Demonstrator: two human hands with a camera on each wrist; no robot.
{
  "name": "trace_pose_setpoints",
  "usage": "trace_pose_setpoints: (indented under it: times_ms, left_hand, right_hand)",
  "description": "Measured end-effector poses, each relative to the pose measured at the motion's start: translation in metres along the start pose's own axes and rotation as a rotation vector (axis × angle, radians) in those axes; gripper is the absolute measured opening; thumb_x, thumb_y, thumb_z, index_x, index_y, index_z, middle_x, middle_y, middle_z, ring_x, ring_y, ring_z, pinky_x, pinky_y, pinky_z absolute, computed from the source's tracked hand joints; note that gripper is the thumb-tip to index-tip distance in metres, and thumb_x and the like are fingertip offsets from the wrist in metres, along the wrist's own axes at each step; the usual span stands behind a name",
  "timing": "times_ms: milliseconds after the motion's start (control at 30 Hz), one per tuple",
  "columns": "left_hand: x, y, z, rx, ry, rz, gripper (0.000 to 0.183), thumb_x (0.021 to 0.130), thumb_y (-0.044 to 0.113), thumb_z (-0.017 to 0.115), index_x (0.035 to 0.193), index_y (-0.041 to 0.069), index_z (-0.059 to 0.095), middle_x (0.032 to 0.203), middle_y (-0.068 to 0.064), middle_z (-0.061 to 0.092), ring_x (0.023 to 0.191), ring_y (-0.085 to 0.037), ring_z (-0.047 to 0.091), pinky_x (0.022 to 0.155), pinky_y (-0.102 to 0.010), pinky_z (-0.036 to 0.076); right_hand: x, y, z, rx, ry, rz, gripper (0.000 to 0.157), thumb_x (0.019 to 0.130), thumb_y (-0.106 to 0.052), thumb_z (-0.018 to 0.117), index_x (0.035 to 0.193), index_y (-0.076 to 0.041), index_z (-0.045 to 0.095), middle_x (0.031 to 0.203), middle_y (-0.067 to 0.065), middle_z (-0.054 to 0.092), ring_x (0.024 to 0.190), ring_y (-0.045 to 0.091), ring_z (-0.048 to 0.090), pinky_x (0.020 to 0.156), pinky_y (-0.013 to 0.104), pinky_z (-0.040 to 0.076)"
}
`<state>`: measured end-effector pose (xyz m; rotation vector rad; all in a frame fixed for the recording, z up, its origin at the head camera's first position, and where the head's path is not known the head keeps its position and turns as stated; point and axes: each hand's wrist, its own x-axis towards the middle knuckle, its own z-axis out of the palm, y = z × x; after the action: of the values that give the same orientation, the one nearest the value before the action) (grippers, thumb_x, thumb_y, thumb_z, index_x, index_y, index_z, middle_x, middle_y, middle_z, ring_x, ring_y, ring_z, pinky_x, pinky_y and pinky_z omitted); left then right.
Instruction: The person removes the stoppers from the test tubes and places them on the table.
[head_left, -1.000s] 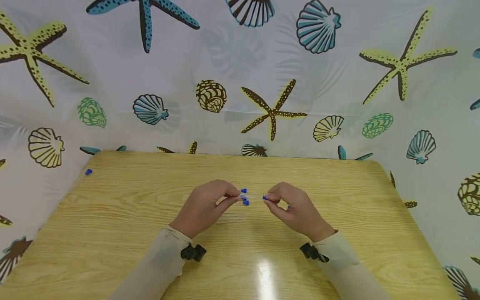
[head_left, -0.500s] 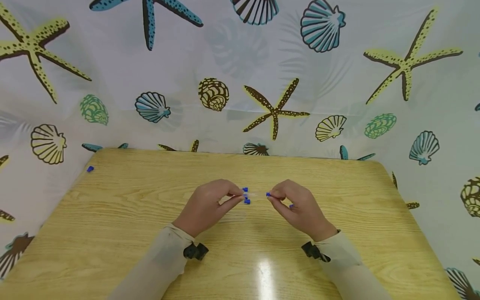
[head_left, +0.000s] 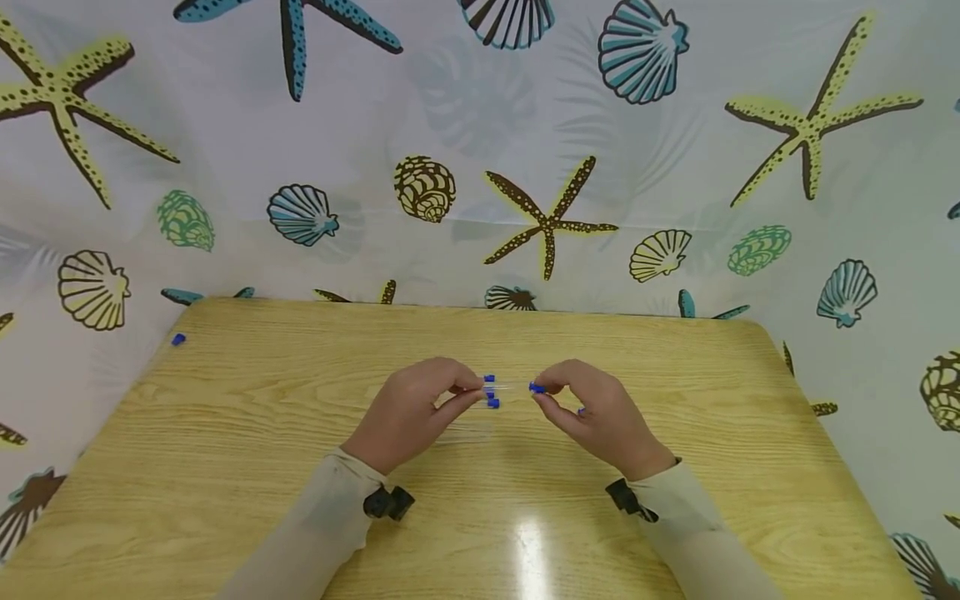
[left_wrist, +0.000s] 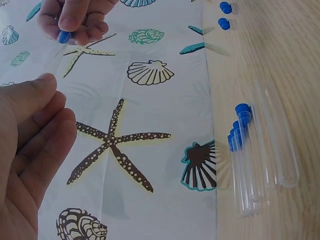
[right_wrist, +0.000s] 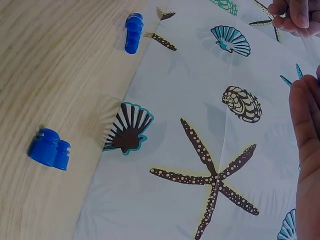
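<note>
My left hand (head_left: pixel 416 408) pinches a clear test tube (head_left: pixel 507 387) between thumb and fingers, its free end pointing at my right hand (head_left: pixel 596 408). Between the right thumb and fingertips is a blue cap (head_left: pixel 536 387), close to the tube's end. In the left wrist view, this cap (left_wrist: pixel 64 36) sits at the top of the faint tube (left_wrist: pixel 57 56); whether they touch I cannot tell. Capped test tubes (left_wrist: pixel 243 165) lie side by side on the table, below my hands. The right wrist view shows only part of the right hand (right_wrist: pixel 309 130), at its edge.
Two loose blue caps (right_wrist: pixel 49 150) lie on the wooden table (head_left: pixel 285 375), near the right hand. Another blue cap (head_left: pixel 178 339) rests at the table's far left corner. A patterned cloth (head_left: pixel 375 108) hangs behind the table.
The tube and cap have come a little nearer to level with each other. More of the blue cap shows at the right fingertips as those fingers shift. The left hand keeps its grip.
</note>
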<state>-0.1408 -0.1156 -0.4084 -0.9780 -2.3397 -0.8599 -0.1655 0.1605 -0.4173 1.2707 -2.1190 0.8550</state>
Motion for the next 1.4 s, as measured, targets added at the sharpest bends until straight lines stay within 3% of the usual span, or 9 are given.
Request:
trace_pose_setpoints:
  times_ms: [167, 367, 567, 633, 767, 900, 1067, 1167, 1400]
  left_hand:
    - [-0.0002, -0.0017, -0.002, -0.014, -0.003, 0.018, 0.014, 0.091, 0.011, 0.08, 0.103, 0.015, 0.073, 0.1, 0.004, 0.074, 0.088, -0.006, 0.07, 0.077, -0.026, 0.059]
    - [-0.0006, -0.0038, -0.0017, -0.038, -0.006, 0.063, 0.013, 0.092, 0.009, 0.079, 0.102, 0.014, 0.073, 0.1, 0.004, 0.073, 0.09, -0.007, 0.069, 0.078, -0.026, 0.059]
    - [-0.0021, -0.0027, 0.0002, -0.037, -0.011, 0.055, 0.013, 0.092, 0.012, 0.08, 0.102, 0.016, 0.073, 0.099, 0.005, 0.073, 0.089, -0.005, 0.069, 0.078, -0.025, 0.059]
    - [-0.0021, -0.0026, 0.001, -0.03, -0.001, 0.047, 0.013, 0.092, 0.012, 0.08, 0.102, 0.016, 0.073, 0.099, 0.005, 0.073, 0.089, -0.006, 0.069, 0.078, -0.026, 0.059]
    - [-0.001, -0.0025, 0.0013, -0.009, 0.026, 0.045, 0.013, 0.091, 0.011, 0.08, 0.101, 0.016, 0.073, 0.099, 0.004, 0.074, 0.088, -0.007, 0.069, 0.076, -0.026, 0.059]
    - [-0.0001, -0.003, 0.0009, -0.008, 0.031, 0.065, 0.013, 0.091, 0.01, 0.08, 0.101, 0.016, 0.073, 0.099, 0.004, 0.074, 0.09, -0.008, 0.069, 0.077, -0.026, 0.059]
    - [-0.0006, -0.004, 0.0015, -0.009, 0.015, 0.071, 0.014, 0.09, 0.01, 0.081, 0.101, 0.016, 0.074, 0.1, 0.004, 0.075, 0.094, -0.009, 0.071, 0.081, -0.027, 0.059]
    - [-0.0012, -0.0031, 0.0032, 0.0, 0.007, 0.054, 0.012, 0.091, 0.012, 0.08, 0.101, 0.017, 0.075, 0.099, 0.005, 0.075, 0.093, -0.008, 0.071, 0.08, -0.027, 0.06]
    - [-0.0014, -0.0015, 0.0046, 0.006, 0.024, 0.022, 0.012, 0.091, 0.013, 0.08, 0.101, 0.018, 0.076, 0.1, 0.005, 0.076, 0.091, -0.007, 0.071, 0.077, -0.027, 0.06]
  right_hand:
    - [0.0014, -0.0002, -0.0005, 0.039, -0.06, -0.03, 0.005, 0.1, -0.012, 0.07, 0.102, -0.009, 0.068, 0.098, 0.002, 0.07, 0.09, 0.014, 0.069, 0.078, 0.028, 0.059]
    - [0.0014, 0.0006, -0.0011, 0.057, -0.128, -0.073, 0.027, 0.085, 0.007, 0.08, 0.1, -0.01, 0.065, 0.101, 0.002, 0.069, 0.092, 0.015, 0.068, 0.078, 0.028, 0.059]
    - [0.0006, -0.0013, -0.0015, 0.022, -0.105, -0.082, 0.004, 0.102, -0.013, 0.066, 0.1, -0.01, 0.065, 0.099, 0.003, 0.068, 0.087, 0.014, 0.065, 0.074, 0.028, 0.057]
    - [0.0006, -0.0031, -0.0002, 0.009, -0.076, -0.071, 0.014, 0.106, -0.019, 0.06, 0.1, -0.009, 0.066, 0.097, 0.004, 0.068, 0.086, 0.015, 0.065, 0.072, 0.028, 0.057]
    - [0.0007, -0.0043, 0.0023, 0.002, -0.061, -0.062, 0.005, 0.101, -0.011, 0.068, 0.099, -0.009, 0.065, 0.098, 0.005, 0.067, 0.086, 0.016, 0.065, 0.072, 0.028, 0.057]
    - [0.0004, -0.0027, 0.0015, 0.01, -0.098, -0.089, 0.021, 0.089, 0.004, 0.077, 0.098, -0.009, 0.062, 0.101, 0.005, 0.067, 0.09, 0.016, 0.064, 0.075, 0.029, 0.057]
    - [0.0, -0.0007, -0.0017, 0.009, -0.14, -0.121, 0.009, 0.105, -0.006, 0.061, 0.096, -0.008, 0.059, 0.103, 0.005, 0.066, 0.094, 0.018, 0.063, 0.079, 0.03, 0.057]
    - [0.0002, -0.0013, -0.0031, -0.027, -0.109, -0.112, 0.021, 0.11, -0.016, 0.05, 0.095, -0.007, 0.061, 0.103, 0.006, 0.067, 0.092, 0.019, 0.064, 0.077, 0.03, 0.057]
    - [0.0025, -0.005, -0.0025, -0.038, -0.065, -0.078, 0.015, 0.108, -0.014, 0.056, 0.097, -0.006, 0.061, 0.102, 0.008, 0.067, 0.091, 0.021, 0.064, 0.076, 0.032, 0.057]
